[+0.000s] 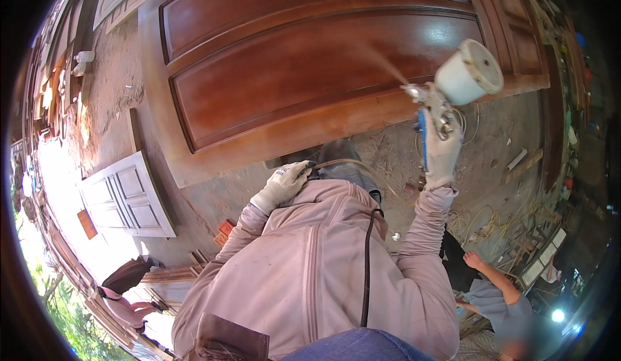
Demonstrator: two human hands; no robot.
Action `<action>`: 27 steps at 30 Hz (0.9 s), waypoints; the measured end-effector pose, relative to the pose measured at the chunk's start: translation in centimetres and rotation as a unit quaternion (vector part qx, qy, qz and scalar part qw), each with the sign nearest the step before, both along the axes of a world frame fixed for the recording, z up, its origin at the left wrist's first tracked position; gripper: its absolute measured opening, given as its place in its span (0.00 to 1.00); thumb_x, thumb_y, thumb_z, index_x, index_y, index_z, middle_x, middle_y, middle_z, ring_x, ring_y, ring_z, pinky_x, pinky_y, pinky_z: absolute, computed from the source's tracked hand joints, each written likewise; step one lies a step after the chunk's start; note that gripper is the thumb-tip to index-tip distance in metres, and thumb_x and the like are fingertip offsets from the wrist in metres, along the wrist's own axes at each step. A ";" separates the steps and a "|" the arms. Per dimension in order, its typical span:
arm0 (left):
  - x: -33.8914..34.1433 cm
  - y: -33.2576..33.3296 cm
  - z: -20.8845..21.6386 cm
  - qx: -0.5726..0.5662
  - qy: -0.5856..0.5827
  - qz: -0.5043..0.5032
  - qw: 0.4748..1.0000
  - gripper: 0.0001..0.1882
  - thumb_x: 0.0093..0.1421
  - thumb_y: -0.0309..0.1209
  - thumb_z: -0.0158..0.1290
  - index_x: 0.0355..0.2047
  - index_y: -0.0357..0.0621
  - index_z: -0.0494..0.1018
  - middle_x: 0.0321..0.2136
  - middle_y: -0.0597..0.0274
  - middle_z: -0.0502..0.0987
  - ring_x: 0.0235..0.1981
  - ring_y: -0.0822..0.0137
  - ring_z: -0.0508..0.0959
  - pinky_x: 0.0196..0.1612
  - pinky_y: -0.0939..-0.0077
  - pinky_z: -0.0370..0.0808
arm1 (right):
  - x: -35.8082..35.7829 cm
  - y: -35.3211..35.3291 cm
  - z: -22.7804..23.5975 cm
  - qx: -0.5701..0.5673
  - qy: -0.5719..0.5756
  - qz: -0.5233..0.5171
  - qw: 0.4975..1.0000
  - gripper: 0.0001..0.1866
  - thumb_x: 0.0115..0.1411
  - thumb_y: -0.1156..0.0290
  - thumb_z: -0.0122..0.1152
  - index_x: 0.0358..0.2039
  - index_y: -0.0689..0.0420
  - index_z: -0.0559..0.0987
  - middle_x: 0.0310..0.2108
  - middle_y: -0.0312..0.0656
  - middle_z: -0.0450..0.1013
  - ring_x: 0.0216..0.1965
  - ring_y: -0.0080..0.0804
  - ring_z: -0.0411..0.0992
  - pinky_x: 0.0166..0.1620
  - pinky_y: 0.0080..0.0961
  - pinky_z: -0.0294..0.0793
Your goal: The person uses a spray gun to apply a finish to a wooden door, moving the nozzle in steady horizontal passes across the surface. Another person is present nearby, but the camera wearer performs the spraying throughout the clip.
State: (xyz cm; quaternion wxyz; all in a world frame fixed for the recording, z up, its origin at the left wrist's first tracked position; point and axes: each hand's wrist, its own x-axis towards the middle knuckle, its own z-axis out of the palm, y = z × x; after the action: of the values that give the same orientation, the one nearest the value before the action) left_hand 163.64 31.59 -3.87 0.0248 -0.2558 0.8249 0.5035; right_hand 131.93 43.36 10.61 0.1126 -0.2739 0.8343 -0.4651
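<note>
My right hand (pixel 441 149), in a pale work glove, is wrapped round the handle of a spray gun (pixel 440 110). A stained white paint cup (pixel 467 73) sits on the gun, and a fine mist leaves its nozzle toward the upper left. Beyond it lies a large reddish-brown panelled wooden door (pixel 310 70), with a lighter brown near edge and a wet-looking shine at the right. At my waist, my gloved left hand (pixel 284 183) is closed on a thin tan hose (pixel 343 162), which runs off to the right; its fingertips are partly hidden.
A grey panelled door piece (pixel 127 196) lies on the ground at the left. Coiled yellowish hose (pixel 485 225) and scrap wood lie at the right. One person (pixel 498 296) is at the lower right, another (pixel 126 306) at the lower left. Red bricks (pixel 224 233) are near my left elbow.
</note>
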 end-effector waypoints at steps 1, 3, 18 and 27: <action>0.0 0.0 0.2 -0.010 0.006 0.001 1.000 0.18 0.63 0.34 0.52 0.49 0.34 0.71 0.41 0.41 0.78 0.44 0.45 0.77 0.47 0.57 0.74 | -0.4 0.3 0.0 0.008 0.037 -0.020 0.999 0.16 0.64 0.73 0.59 0.52 0.64 0.76 0.42 0.40 0.78 0.38 0.19 0.75 0.39 0.18 0.74; 0.1 -0.3 0.0 0.007 0.005 -0.003 1.000 0.18 0.64 0.34 0.52 0.49 0.34 0.71 0.41 0.41 0.78 0.44 0.44 0.77 0.47 0.57 0.74 | -0.8 0.5 0.0 0.023 0.111 -0.058 0.992 0.17 0.64 0.73 0.58 0.53 0.65 0.75 0.44 0.41 0.78 0.40 0.22 0.76 0.42 0.20 0.74; -2.8 -0.1 -0.5 0.091 -0.057 0.014 0.994 0.18 0.65 0.33 0.49 0.51 0.36 0.70 0.42 0.42 0.77 0.45 0.45 0.76 0.47 0.58 0.73 | 0.5 -5.5 0.5 -0.072 -0.253 0.097 0.960 0.17 0.62 0.76 0.58 0.53 0.63 0.76 0.36 0.37 0.78 0.31 0.17 0.75 0.34 0.17 0.74; -14.6 3.4 -0.1 0.046 -0.039 -0.002 0.998 0.17 0.65 0.35 0.48 0.49 0.39 0.72 0.41 0.43 0.78 0.45 0.45 0.76 0.48 0.57 0.73 | -16.7 1.8 0.0 -0.051 -0.137 -0.030 0.989 0.11 0.63 0.75 0.58 0.45 0.63 0.78 0.32 0.38 0.79 0.27 0.20 0.76 0.31 0.18 0.75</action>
State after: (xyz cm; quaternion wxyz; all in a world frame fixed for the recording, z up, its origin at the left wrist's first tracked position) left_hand 149.01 34.95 -3.95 0.0694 -0.2723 0.7995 0.5309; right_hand 115.25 45.13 10.61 0.1979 -0.1880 0.7941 -0.5430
